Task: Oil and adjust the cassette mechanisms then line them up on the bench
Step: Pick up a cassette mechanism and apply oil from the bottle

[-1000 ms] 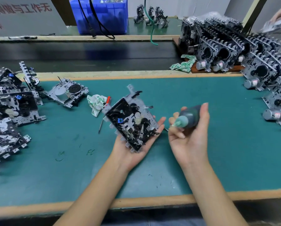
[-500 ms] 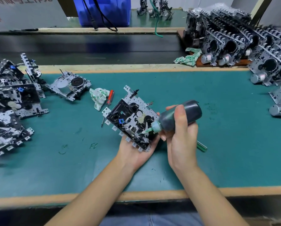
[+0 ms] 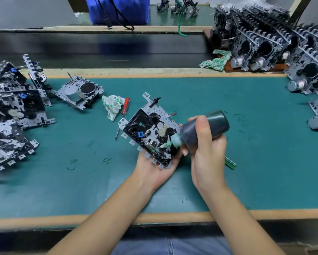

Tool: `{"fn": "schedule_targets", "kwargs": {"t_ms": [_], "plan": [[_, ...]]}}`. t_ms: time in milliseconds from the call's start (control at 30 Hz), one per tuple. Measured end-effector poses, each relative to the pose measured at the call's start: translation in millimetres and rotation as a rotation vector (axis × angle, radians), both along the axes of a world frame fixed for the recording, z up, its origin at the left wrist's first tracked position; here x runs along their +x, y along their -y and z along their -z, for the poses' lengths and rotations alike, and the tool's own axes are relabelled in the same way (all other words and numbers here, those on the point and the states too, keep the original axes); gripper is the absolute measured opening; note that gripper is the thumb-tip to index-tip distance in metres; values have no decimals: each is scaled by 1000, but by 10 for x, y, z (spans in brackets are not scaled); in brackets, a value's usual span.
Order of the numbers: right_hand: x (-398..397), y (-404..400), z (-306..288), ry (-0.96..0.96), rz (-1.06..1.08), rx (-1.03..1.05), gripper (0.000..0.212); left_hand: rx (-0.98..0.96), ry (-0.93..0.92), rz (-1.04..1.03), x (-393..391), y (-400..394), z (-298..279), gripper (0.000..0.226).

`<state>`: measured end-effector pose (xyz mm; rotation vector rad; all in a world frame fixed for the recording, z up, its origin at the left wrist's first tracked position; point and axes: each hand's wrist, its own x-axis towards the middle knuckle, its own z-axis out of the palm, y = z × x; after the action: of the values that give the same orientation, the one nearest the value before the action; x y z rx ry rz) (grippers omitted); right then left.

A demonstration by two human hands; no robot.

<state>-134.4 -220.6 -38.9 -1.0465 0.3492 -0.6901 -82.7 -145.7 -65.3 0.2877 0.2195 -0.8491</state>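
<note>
Oiling is the step in hand. The left hand (image 3: 155, 169) lies palm up under a cassette mechanism (image 3: 150, 133), cradling it tilted above the worktop (image 3: 265, 153), fingers curled round its far edge. The right hand (image 3: 207, 153) grips a dark oil bottle (image 3: 206, 127), laid nearly level, with its green nozzle (image 3: 165, 145) touching the lower part of the mechanism's face.

Progress, as judged: partial. At the far right, rows of mechanisms (image 3: 265, 41) stand on edge, motors outward, which appear to be finished and lined up. At the left, a loose pile of mechanisms (image 3: 10, 115) lies flat and overlapping, seemingly untreated, and a single unit (image 3: 79, 92) rests apart just beyond it. The held unit has yet to be adjusted and set in line; the left pile remains.

Surface: a green mat with a pale wooden border, marked with dark smears and scribbles. A red-handled screwdriver (image 3: 124, 112) lies beside a crumpled rag (image 3: 113, 105), just behind the held mechanism. A green-handled tool (image 3: 231, 162) lies partly hidden behind the right hand. A second rag (image 3: 214, 61) sits at the foot of the standing rows.

Room: a dark conveyor belt (image 3: 99, 50) runs behind the worktop; beyond it stands a blue crate (image 3: 117, 8) with black cables draped over it.
</note>
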Motion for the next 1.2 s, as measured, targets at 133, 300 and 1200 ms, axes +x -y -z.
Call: {"fn": "schedule_targets", "kwargs": {"t_ms": [133, 300, 1200], "plan": [[-11, 20, 1, -19, 11, 25, 23, -18, 9, 56, -15, -28, 27, 48], [-48, 128, -84, 105, -4, 279, 26, 120, 137, -88, 51, -89, -64, 48], [400, 720, 109, -540, -319, -789, 37, 1038, 1367, 40, 409, -670, -48, 33]]}}
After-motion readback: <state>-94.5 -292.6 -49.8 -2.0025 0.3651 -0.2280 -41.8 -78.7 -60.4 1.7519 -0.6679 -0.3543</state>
